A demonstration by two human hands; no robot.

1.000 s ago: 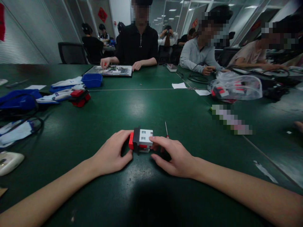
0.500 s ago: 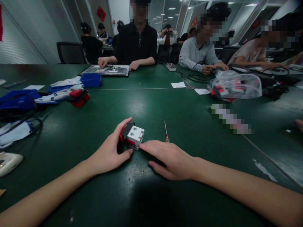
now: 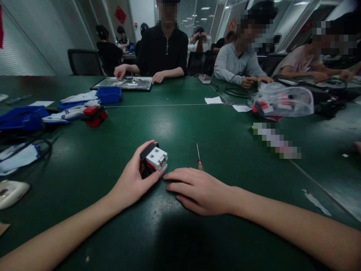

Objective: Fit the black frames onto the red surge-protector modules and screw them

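My left hand (image 3: 131, 177) is closed round a small boxy device (image 3: 157, 158), white with two small square openings on top, red along the side and black at its far left end. The thumb presses its near side and the fingers wrap behind it; its underside is hidden. Just to the right, my right hand (image 3: 201, 192) rests low over the table with fingers apart and holds nothing. Its fingertips are close to the device's near right corner, apart from it. Beyond the right hand lies a screwdriver (image 3: 200, 163), blade pointing away, handle partly covered by the hand.
On the green table (image 3: 135, 124), a red and black block (image 3: 95, 116), gloves (image 3: 76, 109) and a blue bin (image 3: 108, 95) lie at left. A clear plastic bag (image 3: 295, 99) with red items sits at right. A co-worker (image 3: 163, 49) works opposite on a flat panel (image 3: 135, 83).
My left hand has tightened round the device, its thumb now on the near side, and the device has shifted slightly left. The right fingertips have come off it and spread.
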